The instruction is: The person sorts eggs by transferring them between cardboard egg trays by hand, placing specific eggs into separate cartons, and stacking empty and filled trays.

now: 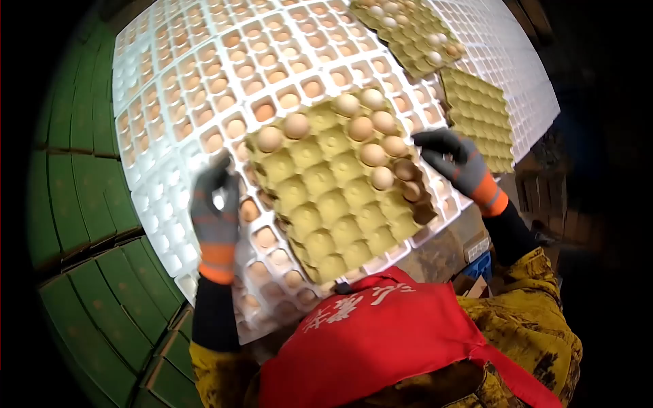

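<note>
A yellow-green pulp tray (320,183) lies tilted over white egg trays (224,122). Brown eggs (360,128) fill several of its upper and right cups; the lower left cups are bare. My left hand (216,207), in a grey glove with an orange cuff, is over the white trays left of the pulp tray. Its fingers are curled and blurred, with a bright spot between them that I cannot make out. Beside the pulp tray's right edge, my right hand (452,160) is open, thumb and fingers apart, holding nothing. More eggs (265,238) sit in white cups between the left hand and the pulp tray.
Another pulp tray (415,41) with some eggs lies at the top right, and an eggless one (479,112) is below it. Green boxes (81,204) are stacked along the left. A blue crate (478,266) shows below the table's right edge.
</note>
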Available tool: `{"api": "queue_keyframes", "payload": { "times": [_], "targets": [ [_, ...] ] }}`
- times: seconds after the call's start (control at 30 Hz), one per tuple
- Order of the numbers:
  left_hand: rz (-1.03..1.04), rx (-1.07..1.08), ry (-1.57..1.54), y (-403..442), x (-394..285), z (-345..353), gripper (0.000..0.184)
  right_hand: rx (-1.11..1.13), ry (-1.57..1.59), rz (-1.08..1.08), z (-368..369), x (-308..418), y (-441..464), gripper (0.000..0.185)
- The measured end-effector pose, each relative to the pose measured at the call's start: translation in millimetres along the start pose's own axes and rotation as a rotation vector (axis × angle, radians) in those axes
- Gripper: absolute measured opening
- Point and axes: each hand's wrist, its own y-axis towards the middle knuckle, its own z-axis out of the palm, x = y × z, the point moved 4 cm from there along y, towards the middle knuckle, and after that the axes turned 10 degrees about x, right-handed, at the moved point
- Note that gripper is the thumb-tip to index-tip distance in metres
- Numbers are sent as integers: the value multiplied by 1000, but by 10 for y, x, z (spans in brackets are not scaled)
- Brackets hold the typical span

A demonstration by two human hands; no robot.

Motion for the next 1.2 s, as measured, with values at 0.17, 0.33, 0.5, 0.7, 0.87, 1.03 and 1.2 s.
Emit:
{"api": "queue_keyframes", "payload": {
  "times": [0.17, 0.33, 0.5, 0.7, 0.87, 1.03, 1.2],
  "targets": [
    [314, 249, 205, -630, -961, 983, 43, 101, -345, -148, 137, -224, -660, 42],
    [302, 314, 527, -352, -1215, 1907, 50, 86, -729, -321, 382, -491, -573, 48],
    [31, 278, 116, -238, -1068, 2022, 38, 71, 109, -97, 73, -797, -641, 46],
    [-264, 191, -986, -131, -942, 1720, 31, 95, 746, -120, -157, -952, -537, 37],
    [185, 284, 940, 111, -1292, 2242, 35, -21, -865, -263, 202, -581, -207, 48],
    [112, 181, 288, 213, -1043, 1998, 31, -32, -196, -342, -10, -826, -217, 39],
    [-221, 181, -1014, 16, -835, 1444, 40, 186, 1033, -157, -304, -808, -346, 52]
  ]
}}
